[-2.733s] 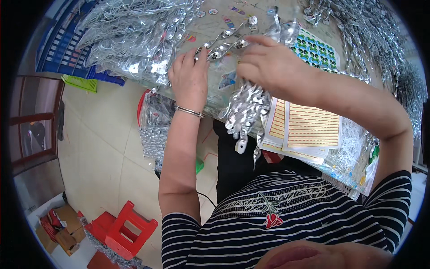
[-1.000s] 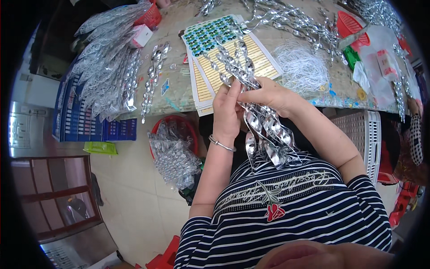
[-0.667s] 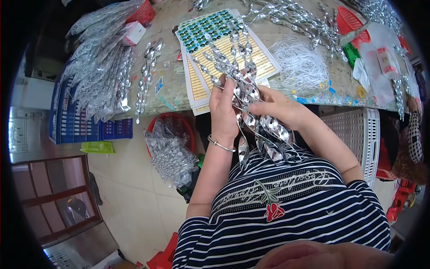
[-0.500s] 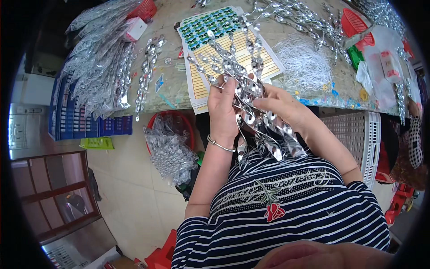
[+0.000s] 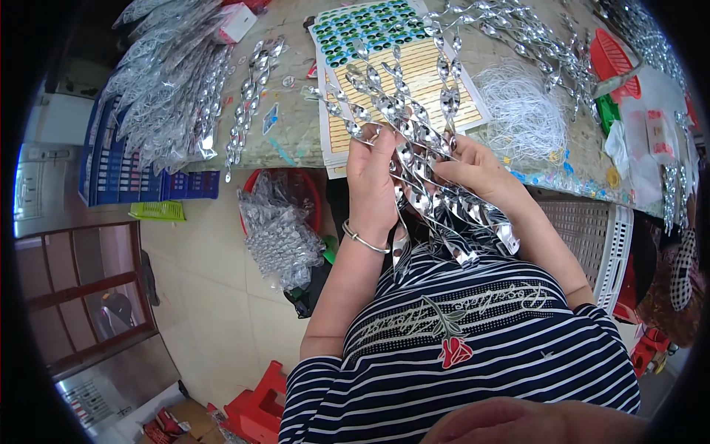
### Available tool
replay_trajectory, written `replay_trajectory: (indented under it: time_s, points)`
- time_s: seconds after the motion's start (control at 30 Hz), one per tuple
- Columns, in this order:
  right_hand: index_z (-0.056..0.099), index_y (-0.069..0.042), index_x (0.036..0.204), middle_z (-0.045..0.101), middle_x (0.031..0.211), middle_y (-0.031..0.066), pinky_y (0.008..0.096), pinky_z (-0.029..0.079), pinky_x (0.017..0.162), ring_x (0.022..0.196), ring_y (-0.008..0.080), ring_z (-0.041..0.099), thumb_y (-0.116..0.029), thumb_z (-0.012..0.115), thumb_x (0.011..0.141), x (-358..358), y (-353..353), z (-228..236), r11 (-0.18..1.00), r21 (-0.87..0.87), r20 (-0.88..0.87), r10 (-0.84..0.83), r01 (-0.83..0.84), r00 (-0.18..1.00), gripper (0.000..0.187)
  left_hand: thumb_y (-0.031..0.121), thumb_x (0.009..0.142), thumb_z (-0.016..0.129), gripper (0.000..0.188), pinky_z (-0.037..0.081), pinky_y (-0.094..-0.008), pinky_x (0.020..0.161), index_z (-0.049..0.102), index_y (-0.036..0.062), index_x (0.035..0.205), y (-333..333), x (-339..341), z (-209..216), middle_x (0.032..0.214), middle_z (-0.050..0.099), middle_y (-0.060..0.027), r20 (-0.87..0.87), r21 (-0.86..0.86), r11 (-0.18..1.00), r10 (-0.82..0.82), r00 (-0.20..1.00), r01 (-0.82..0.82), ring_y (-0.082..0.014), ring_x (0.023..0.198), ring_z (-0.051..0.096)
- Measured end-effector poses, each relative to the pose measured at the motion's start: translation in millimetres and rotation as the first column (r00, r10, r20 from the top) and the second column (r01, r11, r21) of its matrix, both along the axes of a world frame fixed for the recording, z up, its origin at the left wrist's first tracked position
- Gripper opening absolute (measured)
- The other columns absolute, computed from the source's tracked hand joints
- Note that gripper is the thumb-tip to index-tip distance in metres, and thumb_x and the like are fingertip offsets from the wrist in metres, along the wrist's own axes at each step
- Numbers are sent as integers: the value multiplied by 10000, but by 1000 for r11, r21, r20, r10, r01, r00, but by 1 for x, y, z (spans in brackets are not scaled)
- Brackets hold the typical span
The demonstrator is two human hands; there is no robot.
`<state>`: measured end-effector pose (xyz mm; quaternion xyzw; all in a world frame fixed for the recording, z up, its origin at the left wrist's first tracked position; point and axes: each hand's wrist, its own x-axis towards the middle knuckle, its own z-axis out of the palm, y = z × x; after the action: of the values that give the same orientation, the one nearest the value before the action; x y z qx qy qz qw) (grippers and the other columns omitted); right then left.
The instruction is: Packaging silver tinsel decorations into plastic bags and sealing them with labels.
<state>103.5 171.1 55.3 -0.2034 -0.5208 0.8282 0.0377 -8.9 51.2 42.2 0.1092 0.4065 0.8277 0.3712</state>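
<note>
A bunch of shiny silver twisted strips (image 5: 425,174) is spread in front of my chest, its lower ends hanging over my striped shirt. My left hand (image 5: 372,170) is closed on the bunch from the left, thumb upward. From the right, my right hand (image 5: 481,174) grips strips of the same bunch with thumb and bent fingers. Upper ends of the strips fan out over sheets of green-blue oval stickers (image 5: 366,33) and a yellow striped sheet (image 5: 436,81) on the table. Parts of the fingers are hidden behind the strips.
White string (image 5: 521,111) lies tangled on the table (image 5: 296,111) to the right of the sheets. A red basket (image 5: 614,63) stands farther right. Bagged silver strips (image 5: 166,103) pile at left over a blue crate (image 5: 122,170). Below is a red tub with bags (image 5: 281,229).
My right hand has shifted slightly right and the strips between my hands are spread a little wider. The whole view has turned slightly, moving the table things rightward.
</note>
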Motion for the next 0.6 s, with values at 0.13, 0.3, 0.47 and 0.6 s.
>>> replay_trajectory:
  time_s: [0.13, 0.3, 0.47, 0.6]
  points:
    - [558, -4, 1159, 660, 953, 37, 234, 490, 730, 773, 78, 613, -90, 599, 847, 0, 5, -6, 999, 44, -20, 19, -18, 1000, 326, 198, 991, 487, 164, 560, -284, 605, 468, 71, 1093, -1, -4, -4, 1048, 591, -102, 15, 10, 998, -65, 998, 64, -146, 811, 615]
    - [546, 7, 1194, 667, 1016, 54, 255, 491, 779, 835, 90, 625, -89, 597, 852, 3, 12, -18, 998, 19, -22, 55, -54, 998, 359, 202, 996, 468, 180, 565, -292, 583, 462, 68, 1117, -1, -2, 0, 1044, 584, -102, 33, 59, 995, -78, 996, 76, -166, 811, 620]
    - [541, 12, 1197, 656, 1085, 65, 264, 485, 821, 877, 104, 627, -79, 587, 863, 1, 13, -19, 994, 101, -9, 43, -42, 999, 348, 209, 1001, 451, 196, 578, -308, 572, 453, 58, 1126, -2, -1, 4, 1036, 584, -105, 44, 46, 997, -67, 997, 65, -189, 830, 630]
    - [542, 12, 1193, 658, 1075, 58, 264, 484, 816, 875, 102, 625, -75, 590, 862, 2, 10, -20, 994, 107, 7, 34, -35, 999, 346, 207, 995, 469, 215, 585, -322, 587, 450, 56, 1146, -3, -2, -3, 1055, 589, -117, 47, 39, 999, -36, 998, 34, -190, 843, 635]
